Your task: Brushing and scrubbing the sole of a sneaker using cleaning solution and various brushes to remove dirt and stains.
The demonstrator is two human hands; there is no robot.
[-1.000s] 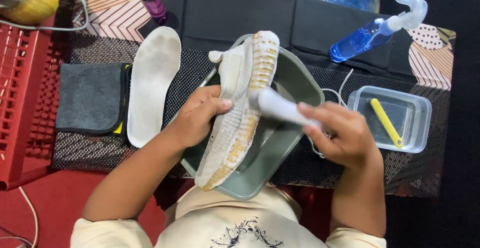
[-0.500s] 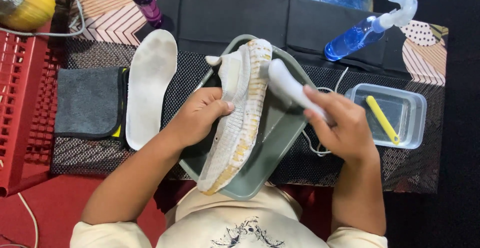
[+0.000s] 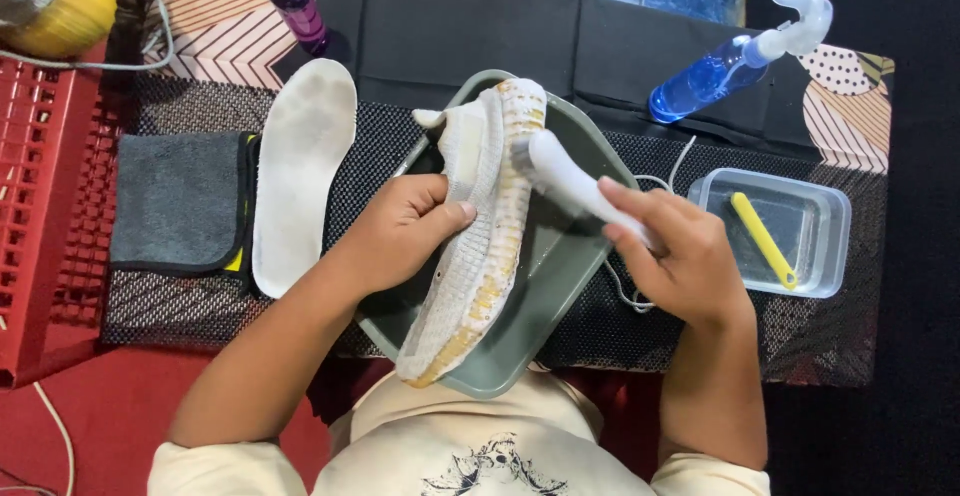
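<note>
A white knit sneaker (image 3: 478, 246) with a yellowed sole is held on its side over a grey-green plastic basin (image 3: 560, 286), toe toward the person and heel pointing away. The left hand (image 3: 400, 231) is clamped round the sneaker's upper from the left, thumb pressed across the knit and fingers curled behind it. The right hand (image 3: 680, 251) is wrapped closed round the handle of a white brush (image 3: 560, 176), whose head touches the sneaker's sole edge near the heel.

Left of the basin, a white insole (image 3: 298, 171) lies flat on a black mesh mat (image 3: 160, 301), and beyond the insole sits a folded grey cloth (image 3: 180, 201). Farther left of the basin is a red plastic crate (image 3: 40, 216). Right of the basin stands a clear rectangular container (image 3: 815, 211) with a yellow tool (image 3: 764, 240) lying inside it. Behind the basin to the right lies a blue spray bottle (image 3: 730, 61) with a white trigger, tipped on its side. Behind the basin to the left stands a small purple bottle (image 3: 300, 11). A thin white cord (image 3: 640, 296) runs just beside the basin's right rim.
</note>
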